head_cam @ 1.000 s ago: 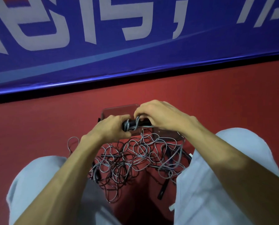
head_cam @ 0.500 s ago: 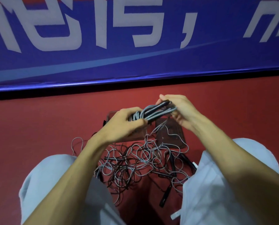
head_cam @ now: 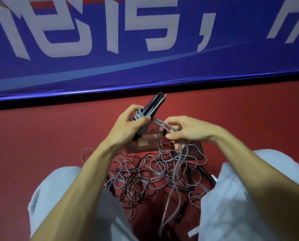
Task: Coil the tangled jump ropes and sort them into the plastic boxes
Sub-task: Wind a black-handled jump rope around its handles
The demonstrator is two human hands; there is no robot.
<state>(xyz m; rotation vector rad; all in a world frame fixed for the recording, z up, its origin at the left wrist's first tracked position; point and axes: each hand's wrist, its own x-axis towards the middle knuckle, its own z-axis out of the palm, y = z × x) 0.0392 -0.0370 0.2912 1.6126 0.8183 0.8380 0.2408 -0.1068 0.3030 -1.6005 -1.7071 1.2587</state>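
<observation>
Left hand (head_cam: 127, 126) clamps the black handles (head_cam: 151, 106), cord-wrapped, mid-frame; right hand (head_cam: 188, 131) pinches the grey cord (head_cam: 179, 153). Below, the rope tangle (head_cam: 150, 173) sprawls beside clear plastic boxes (head_cam: 150, 141) on red floor (head_cam: 40, 136); blue banner (head_cam: 145, 49) fills the top.

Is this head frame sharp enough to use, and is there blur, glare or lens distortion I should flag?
Head view: dim, even lighting, no harsh glare; the blue banner with white lettering bows from wide-angle distortion; the loose grey cord hanging from the right hand smears with motion blur; the left hand and its black-handled wound rope bundle read fairly sharp; the clear plastic box is faint against the red floor.
</observation>
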